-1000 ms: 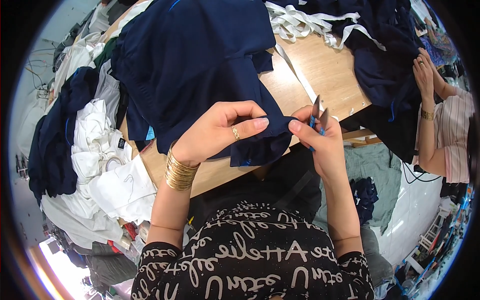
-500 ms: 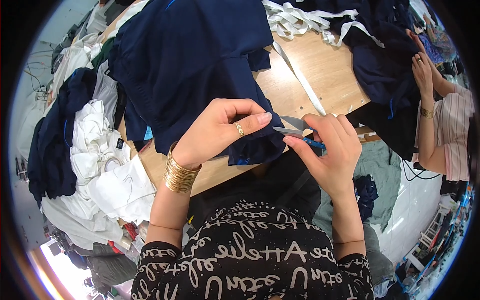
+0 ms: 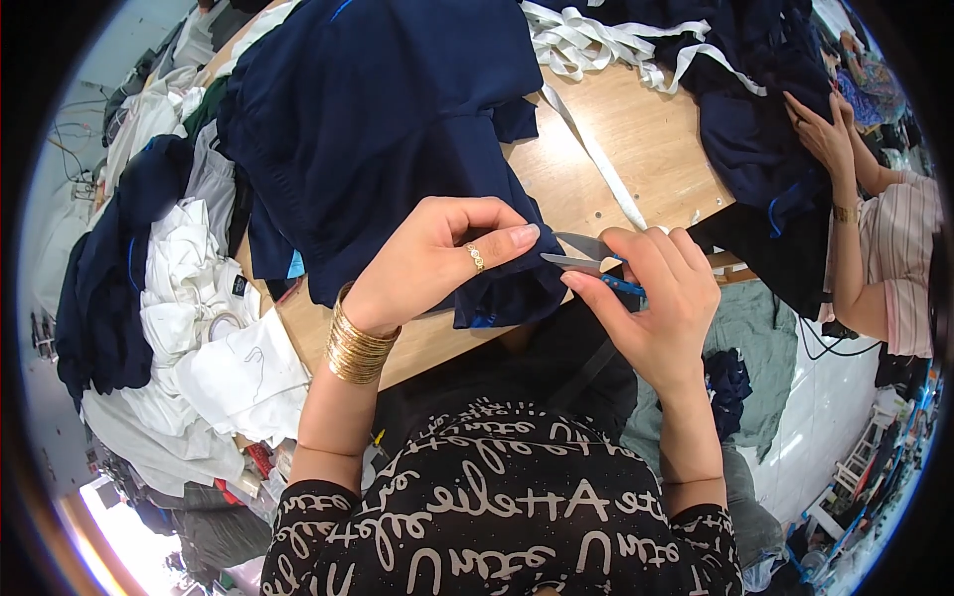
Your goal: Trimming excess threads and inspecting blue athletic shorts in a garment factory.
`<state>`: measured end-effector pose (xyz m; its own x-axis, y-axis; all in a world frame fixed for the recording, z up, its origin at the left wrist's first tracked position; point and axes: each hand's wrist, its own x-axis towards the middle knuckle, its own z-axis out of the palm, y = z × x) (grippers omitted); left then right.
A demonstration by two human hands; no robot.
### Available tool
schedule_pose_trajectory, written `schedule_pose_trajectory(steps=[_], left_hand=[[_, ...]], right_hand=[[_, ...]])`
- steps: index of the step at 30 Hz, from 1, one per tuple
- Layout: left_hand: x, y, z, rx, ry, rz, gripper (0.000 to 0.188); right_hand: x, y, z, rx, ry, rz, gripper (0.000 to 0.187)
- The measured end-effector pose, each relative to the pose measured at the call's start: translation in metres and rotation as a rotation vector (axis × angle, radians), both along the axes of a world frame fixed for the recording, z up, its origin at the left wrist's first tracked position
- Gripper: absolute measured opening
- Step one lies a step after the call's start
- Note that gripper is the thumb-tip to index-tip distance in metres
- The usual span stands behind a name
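Observation:
A navy blue garment (image 3: 388,129) is spread over the wooden table in front of me and hangs past its near edge. My left hand (image 3: 452,253) pinches the garment's right edge between thumb and fingers. In my right hand (image 3: 661,298) is a small pair of thread snips (image 3: 586,260) with blue handles. Their blades are parted and point left, with the tips close beside the pinched edge. Whether a thread lies between the blades is too small to tell.
White tape (image 3: 596,159) crosses the wooden table (image 3: 656,129) from a heap of white strips (image 3: 586,40). White garments (image 3: 189,288) are piled at left. A co-worker's hand (image 3: 825,139) rests on dark cloth (image 3: 755,129) at right. Grey-green cloth (image 3: 765,348) lies below.
The co-worker's hands have shifted on the dark cloth at right, one now spread flat. My own hands and the snips have barely moved.

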<state>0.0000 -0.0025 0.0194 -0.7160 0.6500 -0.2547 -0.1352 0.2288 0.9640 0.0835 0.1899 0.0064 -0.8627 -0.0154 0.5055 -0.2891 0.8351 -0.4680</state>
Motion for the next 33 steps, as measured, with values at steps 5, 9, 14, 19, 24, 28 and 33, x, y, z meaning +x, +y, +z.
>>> schedule_pose_trajectory(steps=[5, 9, 14, 19, 24, 28, 33], left_hand=[[0.0, 0.001, 0.003, -0.016, -0.008, -0.007, 0.018], [0.0, 0.001, 0.001, -0.016, 0.0, 0.007, 0.018], [0.0, 0.001, 0.001, -0.024, 0.005, 0.021, 0.018], [0.004, 0.006, 0.002, 0.093, -0.088, 0.117, 0.016], [0.015, 0.01, -0.009, 0.251, -0.227, 0.289, 0.02], [0.021, 0.013, -0.007, 0.294, -0.241, 0.29, 0.02], [0.022, 0.015, -0.01, 0.279, -0.234, 0.321, 0.021]], right_hand=[[0.0, 0.0, 0.0, 0.002, -0.003, -0.002, 0.028], [-0.001, -0.001, -0.003, -0.086, -0.015, 0.001, 0.028], [0.0, -0.001, -0.003, -0.135, -0.03, -0.001, 0.029], [0.002, -0.002, -0.002, -0.189, -0.036, -0.073, 0.03], [0.008, -0.011, -0.006, -0.292, -0.121, -0.106, 0.029], [0.006, -0.016, -0.011, -0.217, -0.046, -0.089, 0.026], [0.005, -0.017, -0.014, -0.208, -0.027, -0.095, 0.025]])
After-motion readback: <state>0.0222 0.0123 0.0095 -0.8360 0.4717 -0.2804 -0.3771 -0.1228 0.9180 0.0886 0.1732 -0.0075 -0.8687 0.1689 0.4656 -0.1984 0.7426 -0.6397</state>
